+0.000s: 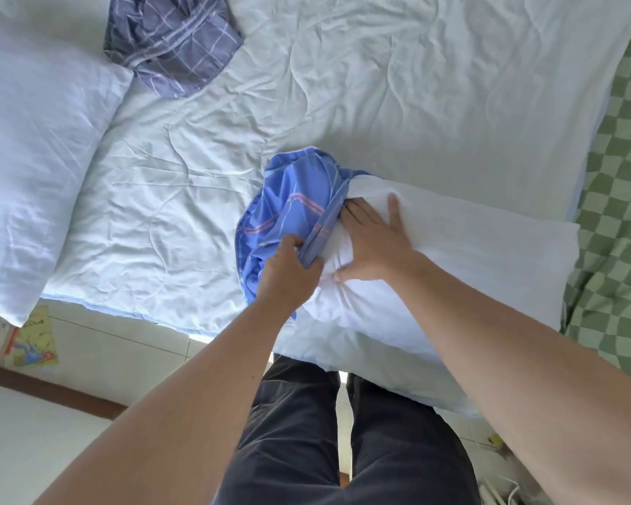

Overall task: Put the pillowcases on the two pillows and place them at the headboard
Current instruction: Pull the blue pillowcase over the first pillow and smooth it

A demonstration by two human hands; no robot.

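- The white pillow (452,271) lies at the near edge of the bed, right of center, and its near side hangs a bit over the edge above the person's legs.
- A blue pillowcase (285,202) with thin pink stripes is bunched up over the pillow's left end, so only that end is covered; most of the pillow is bare.
- The left hand (288,271) has its fingers curled round the hem of the blue pillowcase, gripping it right at the opening.
- The right hand (372,238) lies flat on the pillow just beside that hem, fingers straight and spread, pressing down into the stuffing, not gripping anything.
- A second white pillow (33,158) sits at the far left of the bed, bare, well apart from the first one.
- A grey-purple plaid pillowcase (172,41) is crumpled on the bed at the far side, just right of that second pillow.
- Both lie on a pale quilted bedcover (416,85), pretty wrinkled.
- A green checkered blanket (616,213) runs along the right edge.
- Down on the floor at near left there's a colorful booklet (35,340), too blurry to read.
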